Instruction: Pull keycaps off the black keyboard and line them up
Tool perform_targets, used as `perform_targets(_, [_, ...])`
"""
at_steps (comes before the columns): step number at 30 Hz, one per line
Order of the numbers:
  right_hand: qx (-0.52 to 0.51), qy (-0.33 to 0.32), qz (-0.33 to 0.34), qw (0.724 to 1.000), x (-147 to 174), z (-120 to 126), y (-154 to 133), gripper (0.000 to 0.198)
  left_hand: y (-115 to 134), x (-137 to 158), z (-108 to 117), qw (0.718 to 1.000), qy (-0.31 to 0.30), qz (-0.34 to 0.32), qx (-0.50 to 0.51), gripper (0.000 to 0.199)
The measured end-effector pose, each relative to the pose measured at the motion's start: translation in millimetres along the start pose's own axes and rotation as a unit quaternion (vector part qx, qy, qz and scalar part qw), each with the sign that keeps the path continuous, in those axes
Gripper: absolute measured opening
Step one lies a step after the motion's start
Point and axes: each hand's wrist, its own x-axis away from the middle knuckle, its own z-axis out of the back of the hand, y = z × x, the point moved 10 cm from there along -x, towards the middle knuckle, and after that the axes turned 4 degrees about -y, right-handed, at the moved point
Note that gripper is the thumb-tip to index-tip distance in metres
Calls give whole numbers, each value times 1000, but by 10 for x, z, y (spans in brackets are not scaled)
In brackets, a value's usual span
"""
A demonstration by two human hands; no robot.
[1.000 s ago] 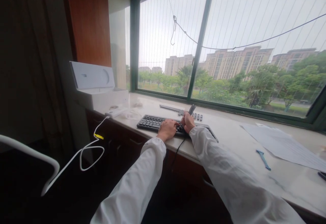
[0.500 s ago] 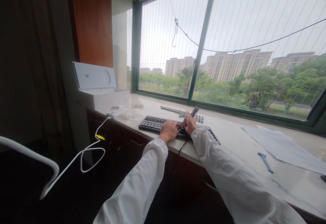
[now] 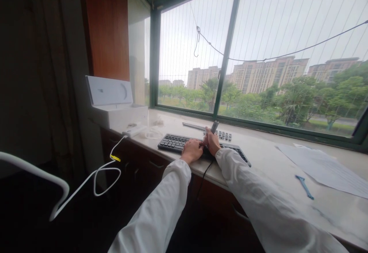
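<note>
- Reaching forward in white sleeves, both arms lie much as half a second ago, but the dark tool in the right hand now stands straighter, where it leaned further right before.
- Black cable hangs over the counter's front edge, between the wrists.
- Left hand rests on the middle of the black keyboard, fingers curled toward the right hand; whether they pinch anything, I cannot tell.
- Right hand's fingers are clamped round the tool, its top end sticking up; its lower end is hidden.
- Keyboard lies on the counter, its middle covered by both hands.
- Blue tool and papers lie to the right.
- White cable and open white box are at left.
- Behind the keyboard: loose keys, partly hidden by the right hand, and a thin strip.
- Beyond, the window's green frame.
</note>
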Motion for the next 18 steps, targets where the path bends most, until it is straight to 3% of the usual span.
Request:
perform_targets(4, [-64, -36, -16, 997, 54, -76, 12, 58, -2, 17, 27, 1000, 3, 7, 6, 27])
perform_targets(18, [-29, -81, 33, 996, -10, -74, 31, 50, -36, 13, 50, 999, 7, 33, -5, 29])
